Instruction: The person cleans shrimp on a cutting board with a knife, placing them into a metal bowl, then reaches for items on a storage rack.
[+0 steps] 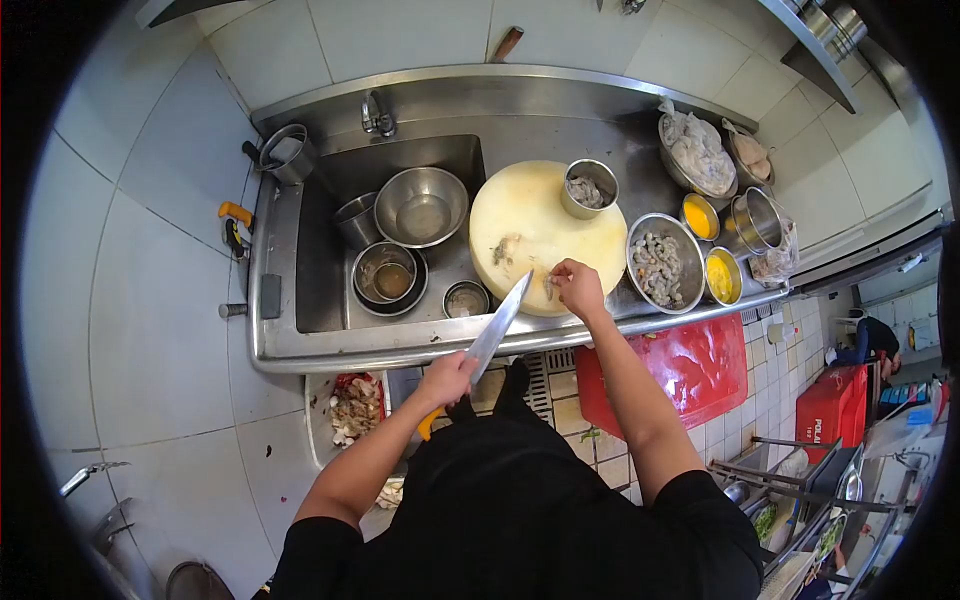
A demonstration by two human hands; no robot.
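My left hand [447, 380] is wrapped round the yellow handle of a large knife [500, 325], its blade slanting up to the front edge of a round, pale cutting board [495, 200]. Close to the blade's tip, my right hand [578, 288] pinches a small grey shrimp [549, 288] at the board's surface. Dark scraps [506, 248] lie on the board beyond the tip. A steel cup [590, 189] holding peeled shrimp stands at the board's far right. Right of the board, a steel bowl [667, 262] holds many more shrimp.
The sink [330, 260] on the left holds several steel bowls. Bowls of yellow liquid [699, 216] and bagged food [696, 152] stand at the right. Below the counter are a red lid-like surface [665, 375] and a bin of scraps [355, 405]. A person [878, 340] bends far right.
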